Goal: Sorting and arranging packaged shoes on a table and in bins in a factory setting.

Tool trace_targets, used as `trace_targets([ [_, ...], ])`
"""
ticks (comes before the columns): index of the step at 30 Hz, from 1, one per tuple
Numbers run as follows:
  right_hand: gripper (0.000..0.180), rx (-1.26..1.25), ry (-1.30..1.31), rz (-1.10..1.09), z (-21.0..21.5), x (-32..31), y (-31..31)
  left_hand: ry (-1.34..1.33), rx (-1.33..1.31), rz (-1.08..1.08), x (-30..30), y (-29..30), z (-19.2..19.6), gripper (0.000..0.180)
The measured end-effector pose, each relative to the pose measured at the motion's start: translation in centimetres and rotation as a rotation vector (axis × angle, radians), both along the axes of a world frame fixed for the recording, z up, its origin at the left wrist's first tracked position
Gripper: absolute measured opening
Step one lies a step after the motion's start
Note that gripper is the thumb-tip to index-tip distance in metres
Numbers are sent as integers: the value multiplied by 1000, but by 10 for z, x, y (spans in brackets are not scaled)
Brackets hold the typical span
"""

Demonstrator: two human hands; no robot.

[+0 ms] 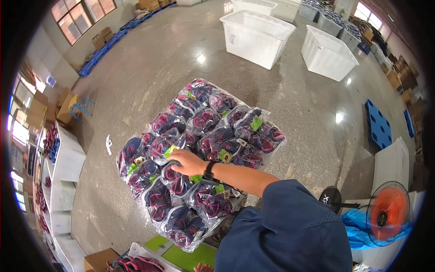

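Observation:
My right hand [185, 162], with a black band at the wrist, reaches over a broad pile of clear plastic bags. Its fingers are bent and closed on a bagged pair of shoes [164, 146], beside a green tag [170, 151]. The pile holds many navy shoes with pink trim, such as the bagged pair [205, 120] farther back and another bagged pair [158, 199] nearer me. What the pile rests on is mostly hidden. Only the fingers of my left hand [204, 268] show at the lower edge, apart and apparently holding nothing, beside a green surface [188, 258].
Beyond the pile stand large white bins [256, 43]. White bins with shoes [68, 156] line the left. An orange fan [387, 213] and blue plastic sheeting [358, 229] are at right, below a blue pallet [378, 123]. Dark pink shoes [140, 264] lie in a near container.

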State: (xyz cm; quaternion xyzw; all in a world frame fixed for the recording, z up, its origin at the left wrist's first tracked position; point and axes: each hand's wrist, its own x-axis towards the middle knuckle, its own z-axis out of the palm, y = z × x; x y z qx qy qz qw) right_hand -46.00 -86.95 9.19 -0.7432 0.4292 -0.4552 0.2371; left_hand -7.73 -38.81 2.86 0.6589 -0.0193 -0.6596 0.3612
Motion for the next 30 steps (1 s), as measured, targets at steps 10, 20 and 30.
trace_targets([
  [10, 34, 429, -235, -117, 27, -118, 141, -148, 49, -223, 41, -42, -23, 69],
  [20, 33, 737, -232, 326, 64, -32, 216, -247, 201, -292, 40, 44, 24, 61],
  [30, 34, 792, 18, 600, 93, 117, 264, -106, 553, -335, 75, 289, 13, 59],
])
